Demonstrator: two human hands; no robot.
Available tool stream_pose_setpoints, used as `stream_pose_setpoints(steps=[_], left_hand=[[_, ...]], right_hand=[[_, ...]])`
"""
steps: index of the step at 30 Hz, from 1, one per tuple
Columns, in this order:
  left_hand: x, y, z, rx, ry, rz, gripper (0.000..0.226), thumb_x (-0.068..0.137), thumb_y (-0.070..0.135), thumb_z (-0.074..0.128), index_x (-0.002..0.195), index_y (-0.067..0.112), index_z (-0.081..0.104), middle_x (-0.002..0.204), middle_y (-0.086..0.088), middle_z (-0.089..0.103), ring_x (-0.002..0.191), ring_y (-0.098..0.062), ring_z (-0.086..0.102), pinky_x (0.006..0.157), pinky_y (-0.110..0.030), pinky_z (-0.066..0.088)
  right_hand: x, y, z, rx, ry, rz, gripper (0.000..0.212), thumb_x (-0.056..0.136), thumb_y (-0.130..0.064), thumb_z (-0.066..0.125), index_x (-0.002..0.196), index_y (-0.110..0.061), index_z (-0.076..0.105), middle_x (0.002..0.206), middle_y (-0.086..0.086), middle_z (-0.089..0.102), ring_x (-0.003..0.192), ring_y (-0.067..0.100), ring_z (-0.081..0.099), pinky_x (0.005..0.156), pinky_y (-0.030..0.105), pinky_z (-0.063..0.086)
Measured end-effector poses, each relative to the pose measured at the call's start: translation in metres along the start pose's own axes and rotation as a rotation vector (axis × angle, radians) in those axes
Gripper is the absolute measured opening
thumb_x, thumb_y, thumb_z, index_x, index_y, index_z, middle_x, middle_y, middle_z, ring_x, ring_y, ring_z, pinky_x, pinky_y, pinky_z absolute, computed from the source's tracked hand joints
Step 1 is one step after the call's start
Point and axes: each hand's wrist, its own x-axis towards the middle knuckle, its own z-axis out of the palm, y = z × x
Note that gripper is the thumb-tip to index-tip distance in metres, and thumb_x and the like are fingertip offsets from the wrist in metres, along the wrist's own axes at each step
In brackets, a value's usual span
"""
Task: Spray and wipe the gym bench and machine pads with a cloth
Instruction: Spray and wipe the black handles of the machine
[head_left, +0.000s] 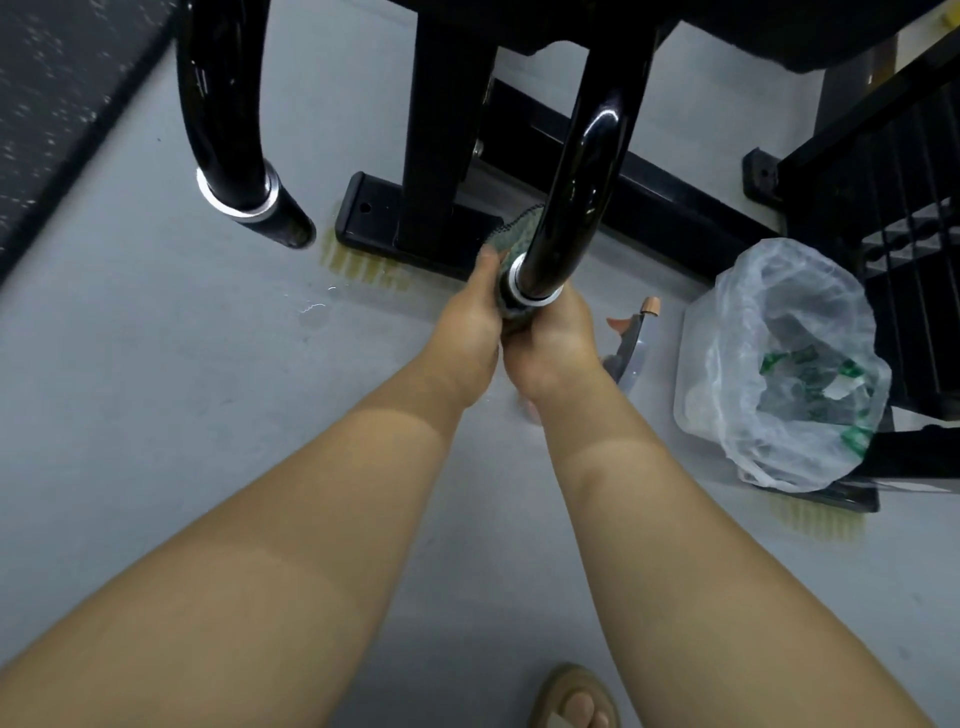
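Two-handed grip on the machine handle (576, 171), seen from above. Both forearms reach forward and converge, wrists nearly touching; the left hand (467, 322) and right hand (558, 340) meet around the lower end of the curved black tube, just below its chrome collar (530, 292). The left hand's fingers curl round the cloth (506, 236), its thumb pointing up along the fabric; the right hand curls round the same wrapped end from the opposite side, knuckles facing the camera; whether its fingers touch cloth or bare tube cannot be told. The cloth, greenish with a dark edge, is wrapped on the handle end inside the grip, a loose corner standing out above the left thumb, behind the tube. Just right of the grip, on the grey floor (156, 364), is a spray bottle (631, 343) with an orange nozzle; further right, a bin (691, 374) lined with a clear bag. Well left of the grip hangs a second handle (244, 171); beyond the grip, the machine's black base (374, 218); below it, near the frame edge, a sandalled foot (574, 699).
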Motion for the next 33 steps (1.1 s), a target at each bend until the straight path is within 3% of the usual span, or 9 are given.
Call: stream_pose_setpoints(steps=[2,6,10,15,18,20,25,29,33], left_hand=[[0.020,-0.013,-0.016,0.083,0.109,0.003,0.052,0.086,0.062,0.042,0.112,0.025,0.067,0.101,0.004,0.071,0.084,0.016,0.061,0.105,-0.041,0.038],[-0.042,0.066,0.038,0.106,0.075,-0.067,0.039,0.096,0.042,0.041,0.094,0.015,0.069,0.096,-0.005,0.070,0.100,-0.016,0.065,0.098,-0.033,0.047],[-0.077,0.082,0.047,0.084,0.072,-0.006,0.046,0.098,0.044,0.033,0.094,0.015,0.069,0.100,-0.009,0.071,0.105,-0.023,0.064,0.101,-0.041,0.045],[-0.107,0.104,0.054,0.249,-0.018,0.079,0.030,0.099,0.030,0.037,0.098,0.020,0.065,0.098,-0.002,0.066,0.095,-0.016,0.062,0.089,-0.027,0.049],[-0.115,0.119,0.048,0.463,0.009,0.204,0.027,0.099,0.016,0.040,0.113,0.016,0.063,0.106,0.006,0.063,0.095,-0.002,0.059,0.084,-0.007,0.044],[-0.119,0.126,0.037,0.470,0.093,0.205,0.026,0.098,0.011,0.041,0.113,0.011,0.063,0.108,-0.002,0.067,0.099,-0.011,0.062,0.088,-0.017,0.048],[-0.130,0.137,-0.033,0.427,0.373,0.038,0.025,0.094,-0.002,0.037,0.104,0.005,0.059,0.077,-0.004,0.062,0.063,-0.013,0.058,0.047,-0.013,0.047],[-0.147,0.144,-0.081,0.331,0.558,0.061,0.024,0.094,0.001,0.037,0.087,0.015,0.055,0.087,-0.005,0.060,0.074,-0.014,0.059,0.068,-0.024,0.054],[-0.143,0.163,-0.083,0.315,0.532,0.266,0.026,0.099,0.011,0.035,0.085,0.023,0.053,0.077,0.006,0.059,0.069,-0.005,0.056,0.072,-0.024,0.052]], right_hand=[[-0.006,-0.001,0.001,0.053,0.001,0.011,0.028,0.102,-0.020,0.040,0.109,-0.002,0.060,0.095,0.009,0.067,0.106,0.024,0.060,0.093,0.034,0.049],[-0.025,-0.002,0.003,0.049,0.031,-0.024,0.030,0.101,-0.017,0.042,0.113,0.003,0.060,0.098,0.014,0.069,0.102,0.024,0.065,0.088,0.032,0.053],[-0.055,-0.001,0.010,0.183,0.057,-0.051,0.029,0.099,-0.018,0.043,0.103,0.000,0.065,0.088,0.010,0.071,0.082,0.019,0.070,0.078,0.029,0.056],[-0.091,0.012,0.026,0.126,0.229,-0.180,0.031,0.099,-0.023,0.043,0.124,-0.012,0.058,0.114,0.004,0.067,0.106,0.019,0.062,0.097,0.035,0.048],[-0.106,0.021,0.037,0.173,0.229,-0.130,0.028,0.098,-0.017,0.045,0.122,-0.010,0.058,0.105,0.002,0.066,0.091,0.015,0.065,0.082,0.029,0.053],[-0.111,0.033,0.047,0.204,0.170,-0.066,0.022,0.097,-0.012,0.045,0.113,-0.009,0.060,0.090,0.005,0.066,0.079,0.016,0.066,0.071,0.026,0.054],[-0.109,0.082,0.071,0.122,0.146,0.032,0.023,0.098,-0.008,0.045,0.111,-0.009,0.063,0.106,0.010,0.069,0.100,0.024,0.066,0.096,0.039,0.050],[-0.111,0.109,0.083,0.079,0.156,-0.015,0.021,0.098,-0.010,0.047,0.111,-0.012,0.064,0.106,0.005,0.068,0.094,0.016,0.065,0.092,0.034,0.051],[-0.105,0.105,0.099,0.052,0.093,-0.197,0.023,0.099,-0.015,0.045,0.114,-0.018,0.062,0.104,-0.007,0.068,0.097,0.004,0.064,0.089,0.021,0.050]])
